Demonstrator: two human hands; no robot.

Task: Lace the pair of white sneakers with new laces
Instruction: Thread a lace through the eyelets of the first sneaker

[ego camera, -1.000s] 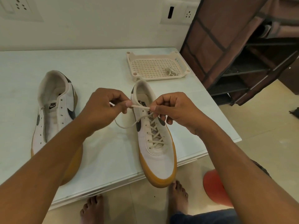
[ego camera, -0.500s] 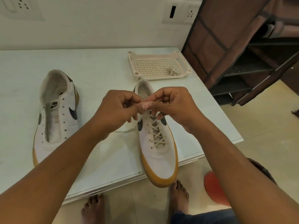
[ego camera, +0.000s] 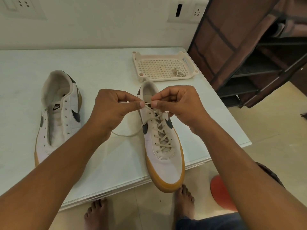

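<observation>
Two white sneakers with gum soles lie on the white table (ego camera: 103,67). The right sneaker (ego camera: 163,156) carries a cream lace (ego camera: 162,133) crossed through its eyelets, and its toe hangs past the table's front edge. Over its tongue, my left hand (ego camera: 113,112) and my right hand (ego camera: 176,103) each pinch a lace end, their thumbs nearly touching. A loop of lace sags down to the table at the left of the shoe. The left sneaker (ego camera: 58,113) has bare eyelets and lies apart from both hands.
A cream perforated tray (ego camera: 157,67) at the table's back right holds a bundled lace (ego camera: 177,73). A brown fabric shoe rack (ego camera: 249,47) stands to the right of the table. An orange stool (ego camera: 221,193) and bare feet are on the floor below.
My hands came together from a short spread, then parted slightly, still pinching the lace ends over the tongue. The slack loop at the left now lies visible on the table.
</observation>
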